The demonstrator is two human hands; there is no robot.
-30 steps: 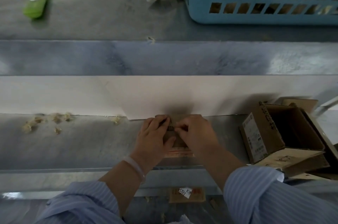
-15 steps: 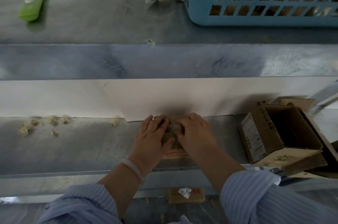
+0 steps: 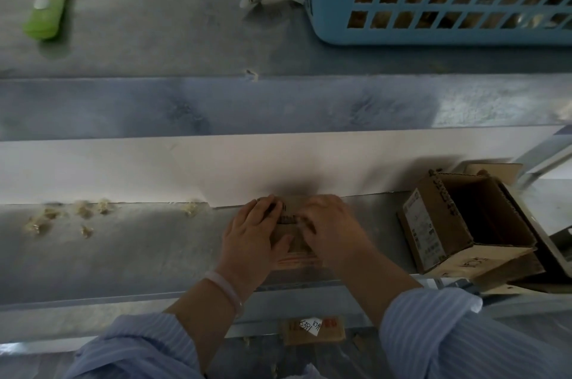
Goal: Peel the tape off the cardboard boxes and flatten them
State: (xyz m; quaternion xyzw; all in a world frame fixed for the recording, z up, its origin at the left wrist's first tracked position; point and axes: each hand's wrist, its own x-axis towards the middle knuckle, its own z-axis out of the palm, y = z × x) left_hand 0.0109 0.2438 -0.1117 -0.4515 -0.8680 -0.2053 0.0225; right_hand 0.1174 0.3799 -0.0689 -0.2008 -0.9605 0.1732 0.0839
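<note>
- Two hands work a small cardboard box on the metal shelf, against its white back panel.
- The left hand clasps the box, thumb curled round it; the right hand pinches at its top with bent fingers.
- An open carton lies tipped to the right, well apart.

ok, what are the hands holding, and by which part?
A small cardboard box. The left hand grips its left end. The right hand curls onto the middle of its top, apparently pinching there, but blur hides what.
</note>
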